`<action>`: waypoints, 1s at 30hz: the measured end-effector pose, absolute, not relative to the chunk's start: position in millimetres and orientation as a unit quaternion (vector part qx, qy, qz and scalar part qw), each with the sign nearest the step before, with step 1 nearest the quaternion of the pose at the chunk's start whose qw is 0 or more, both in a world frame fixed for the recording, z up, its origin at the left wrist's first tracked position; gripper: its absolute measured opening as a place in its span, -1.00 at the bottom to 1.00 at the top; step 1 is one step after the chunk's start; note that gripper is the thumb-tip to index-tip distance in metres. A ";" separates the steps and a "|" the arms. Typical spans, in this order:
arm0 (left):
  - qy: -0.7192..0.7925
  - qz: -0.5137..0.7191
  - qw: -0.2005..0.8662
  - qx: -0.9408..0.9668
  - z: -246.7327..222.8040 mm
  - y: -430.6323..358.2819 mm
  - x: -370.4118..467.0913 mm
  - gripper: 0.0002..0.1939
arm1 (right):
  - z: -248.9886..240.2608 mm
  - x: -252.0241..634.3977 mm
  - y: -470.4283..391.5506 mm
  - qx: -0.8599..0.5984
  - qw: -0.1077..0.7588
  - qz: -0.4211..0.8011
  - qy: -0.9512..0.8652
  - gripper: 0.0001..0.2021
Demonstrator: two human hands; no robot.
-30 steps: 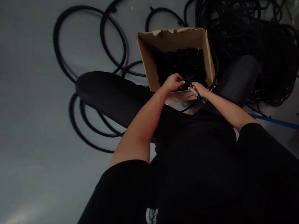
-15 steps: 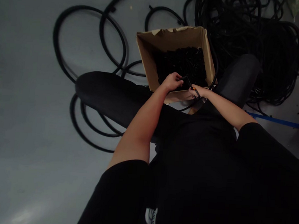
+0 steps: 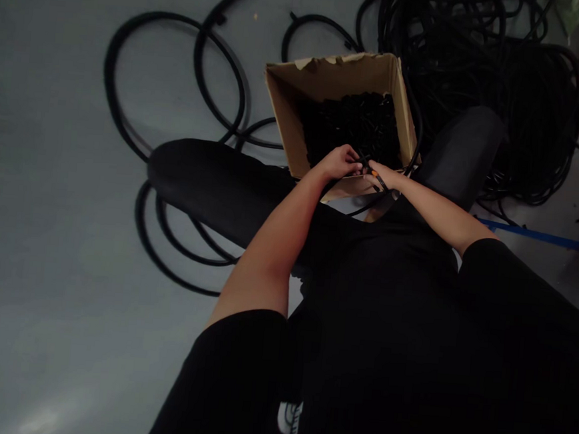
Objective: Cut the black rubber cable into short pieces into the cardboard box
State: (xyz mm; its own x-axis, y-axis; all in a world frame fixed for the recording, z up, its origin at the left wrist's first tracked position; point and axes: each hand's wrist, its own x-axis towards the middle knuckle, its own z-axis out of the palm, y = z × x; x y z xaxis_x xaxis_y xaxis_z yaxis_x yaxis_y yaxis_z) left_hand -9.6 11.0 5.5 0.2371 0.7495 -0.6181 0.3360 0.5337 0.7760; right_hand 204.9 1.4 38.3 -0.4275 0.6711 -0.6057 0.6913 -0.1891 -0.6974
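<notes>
Gripping one thin black cable [image 3: 378, 179], both hands meet over a cardboard box [image 3: 288, 103].

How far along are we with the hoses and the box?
Done: the cardboard box holds a heap of small black pieces. In hand: the left hand and right hand meet over its near edge on a thin black part with an orange bit. Left: a large hose tangle and floor loops.
</notes>
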 end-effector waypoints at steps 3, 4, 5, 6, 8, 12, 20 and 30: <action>0.587 0.160 0.645 0.461 1.7 11.5 -10.6 -0.61 | 35.2 205.9 0.7 0.534 0.015 -0.558 0.635 -0.73; 0.585 0.161 0.645 0.464 0.3 11.8 -11.1 -0.61 | 33.8 206.4 0.3 0.528 0.010 -0.562 0.637 -0.74; 0.584 0.162 0.645 0.466 -1.0 12.1 -11.8 -0.61 | 32.4 207.0 -0.1 0.522 0.003 -0.565 0.639 -0.75; 0.584 0.162 0.644 0.467 -2.0 12.5 -12.5 -0.62 | 31.0 207.5 -0.5 0.517 -0.003 -0.566 0.643 -0.76; 0.584 0.164 0.646 0.464 -2.5 13.2 -13.6 -0.61 | 28.8 208.2 -1.4 0.514 -0.007 -0.564 0.646 -0.78; 0.593 0.165 0.653 0.442 1.9 13.9 -14.2 -0.61 | 25.8 209.3 -2.7 0.518 0.014 -0.565 0.641 -0.78; 0.601 0.179 0.648 0.432 1.3 16.6 -13.3 -0.61 | 24.1 210.6 2.7 0.520 0.003 -0.503 0.691 -0.79; 0.645 0.147 0.610 0.436 7.6 15.0 -7.9 -0.67 | 27.7 207.4 4.5 0.537 0.061 -0.433 0.721 -0.96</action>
